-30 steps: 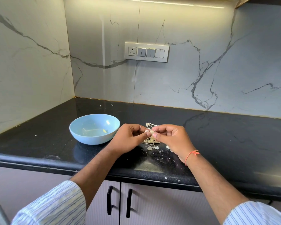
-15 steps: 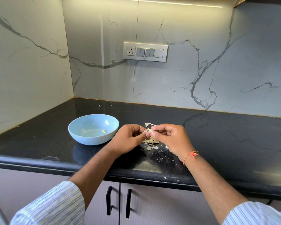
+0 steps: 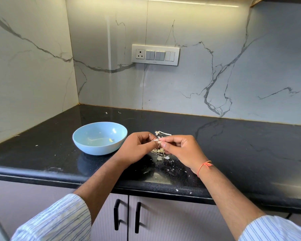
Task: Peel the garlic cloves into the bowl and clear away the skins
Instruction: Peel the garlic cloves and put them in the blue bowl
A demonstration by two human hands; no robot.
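Note:
Both hands meet over the black countertop [image 3: 233,146]. My left hand [image 3: 137,147] and my right hand [image 3: 182,152] pinch one small garlic clove [image 3: 157,140] between their fingertips; the clove is mostly hidden, with bits of white skin showing. Below the hands lies a small pile of garlic skins and pieces [image 3: 159,153], and more skins [image 3: 161,133] lie just behind the fingers. A light blue bowl [image 3: 87,134] stands to the left of my left hand, holding one small yellowish piece [image 3: 111,140].
Tiny skin flakes are scattered on the counter near its front edge [image 3: 176,190]. Marble walls close the left and back sides. A switch panel [image 3: 155,54] hangs on the back wall. Cabinet doors with black handles [image 3: 127,214] sit below the counter.
Both hands stay together on the clove with only small finger movements. The bowl and the skins have not moved.

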